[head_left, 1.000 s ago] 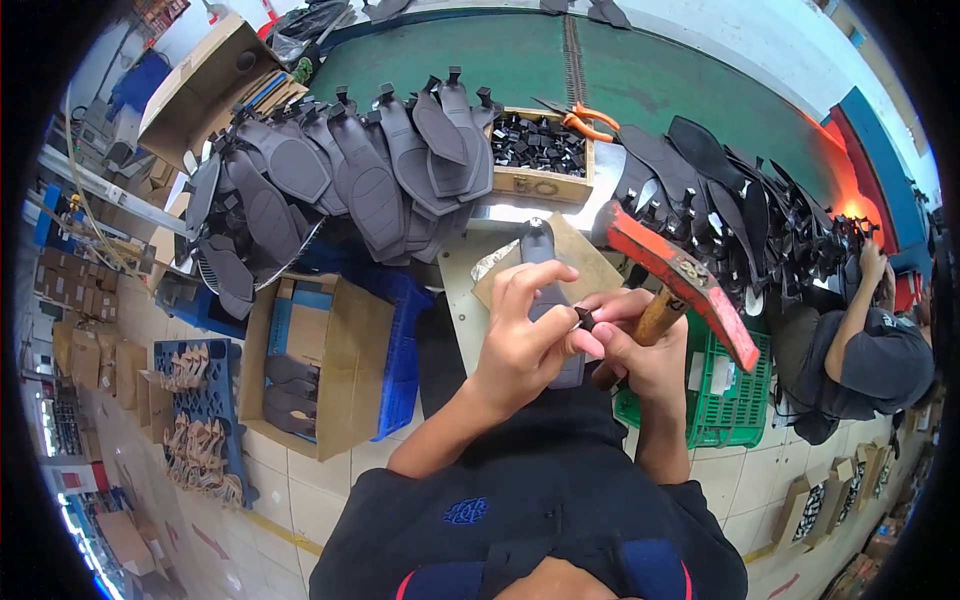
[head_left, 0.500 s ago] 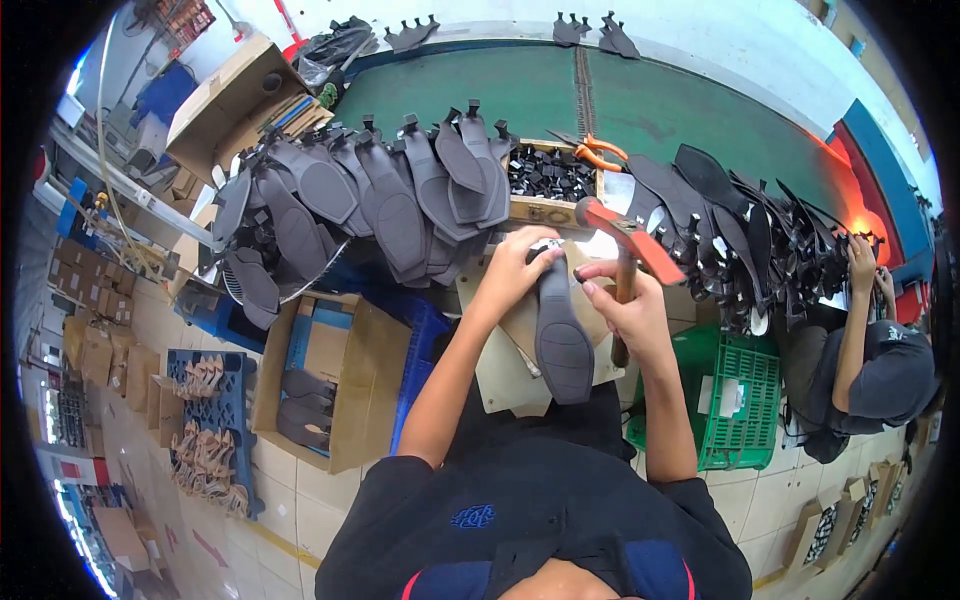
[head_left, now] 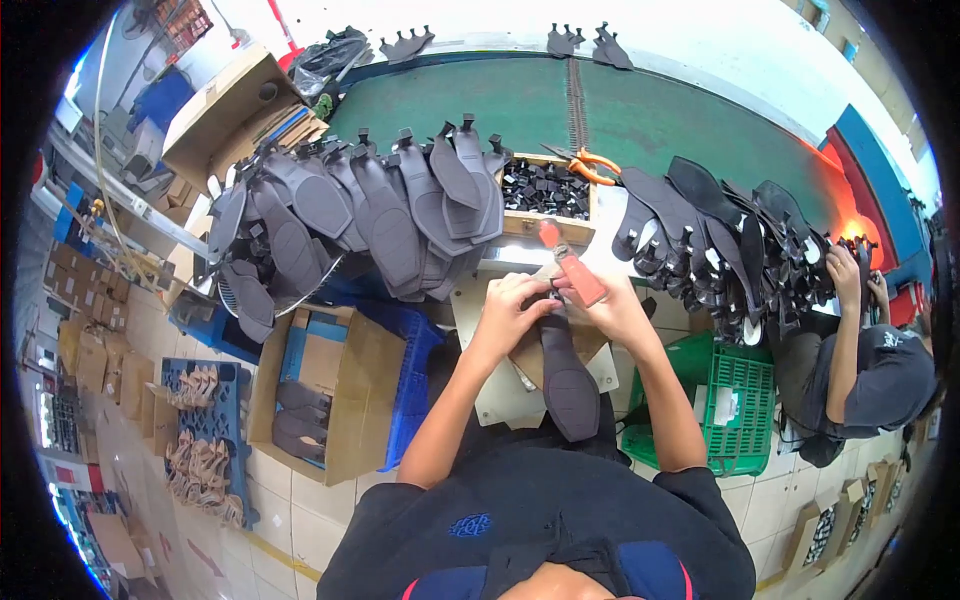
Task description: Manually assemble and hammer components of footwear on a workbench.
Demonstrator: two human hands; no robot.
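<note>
A dark grey shoe sole [head_left: 569, 385] lies lengthwise over the pale work plate [head_left: 488, 388] in front of me, its wide toe end toward my body. My left hand [head_left: 512, 315] is closed on the sole's narrow heel end. Right beside it is my right hand [head_left: 612, 312], fingers pinched at the same heel end. A hammer [head_left: 582, 281] with a red head is tucked in that right hand, its handle mostly hidden. Any small piece between the fingertips is hidden. Beyond the hands stands a wooden box [head_left: 515, 226] of small black pieces.
Heaped soles [head_left: 385, 215] lie left of the box, with more heeled soles [head_left: 690, 225] to the right. Orange-handled pliers [head_left: 597, 167] rest on the box edge. A green crate [head_left: 735, 400] and a cardboard box [head_left: 370, 400] flank me. A co-worker [head_left: 870, 370] sits at far right.
My right hand has come in to the heel end with the hammer, whose head has swung lower. The sole has shifted toward my body. Earlier, a small dark piece showed in my right fingertips.
</note>
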